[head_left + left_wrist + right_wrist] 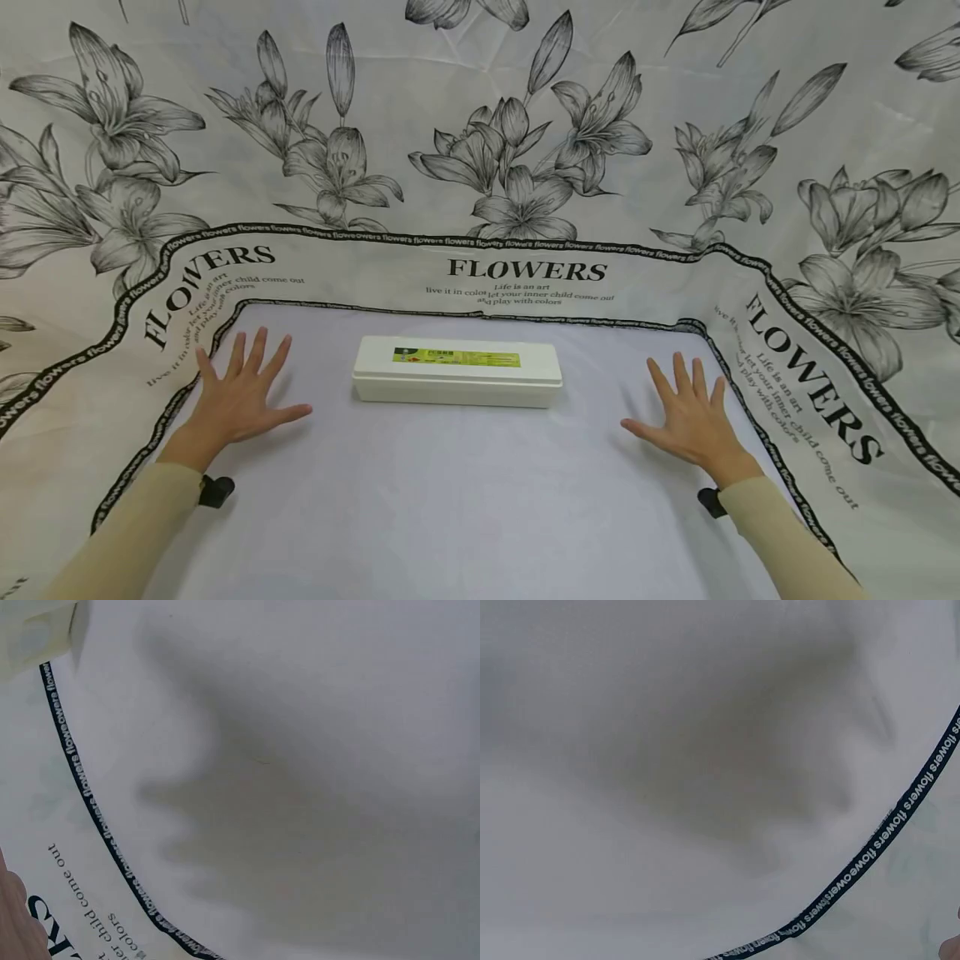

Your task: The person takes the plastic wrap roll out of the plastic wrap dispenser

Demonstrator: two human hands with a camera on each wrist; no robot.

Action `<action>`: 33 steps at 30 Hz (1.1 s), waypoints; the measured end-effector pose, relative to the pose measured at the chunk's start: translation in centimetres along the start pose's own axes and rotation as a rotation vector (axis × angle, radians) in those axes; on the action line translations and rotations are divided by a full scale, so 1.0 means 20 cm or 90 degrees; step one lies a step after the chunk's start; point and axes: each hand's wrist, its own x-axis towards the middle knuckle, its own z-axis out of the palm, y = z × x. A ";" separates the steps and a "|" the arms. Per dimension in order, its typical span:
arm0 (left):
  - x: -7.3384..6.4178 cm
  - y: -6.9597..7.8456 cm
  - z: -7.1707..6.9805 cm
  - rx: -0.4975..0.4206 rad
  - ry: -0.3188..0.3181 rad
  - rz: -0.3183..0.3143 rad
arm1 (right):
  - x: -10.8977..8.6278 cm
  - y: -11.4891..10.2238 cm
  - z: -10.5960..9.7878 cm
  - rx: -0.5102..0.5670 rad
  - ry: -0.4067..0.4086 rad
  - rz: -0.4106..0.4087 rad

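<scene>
A long white lidded box [457, 392] with a green and yellow label [456, 357] on its lid sits at the back middle of the white surface. To its left my left hand [236, 396] is held with fingers spread, apart from the box. On the other side my right hand [690, 412] is spread the same way, also touching nothing. One end of the box [37, 634] shows in the left wrist view's top corner. Shadows of both hands fall on the cloth in the wrist views, where only bits of skin appear at the edges.
A black printed border [480, 314] edges the white surface [465, 500]. Beyond it hangs a white cloth [375, 75] with grey lily drawings and the word FLOWERS. Each wrist wears a black device, the left one [217, 492] and the right one [712, 502].
</scene>
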 end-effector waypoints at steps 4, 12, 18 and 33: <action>0.03 0.01 -0.02 -0.008 0.010 0.000 | 0.02 -0.01 -0.01 0.007 -0.001 -0.003; 0.11 0.08 -0.04 -0.079 -0.003 -0.026 | 0.07 -0.09 0.00 0.014 -0.014 0.009; 0.15 0.13 -0.03 -0.144 -0.006 -0.050 | 0.14 -0.14 -0.02 0.032 -0.019 0.008; 0.27 0.29 0.18 -0.357 -0.032 -0.019 | 0.28 -0.32 0.00 0.106 -0.025 -0.009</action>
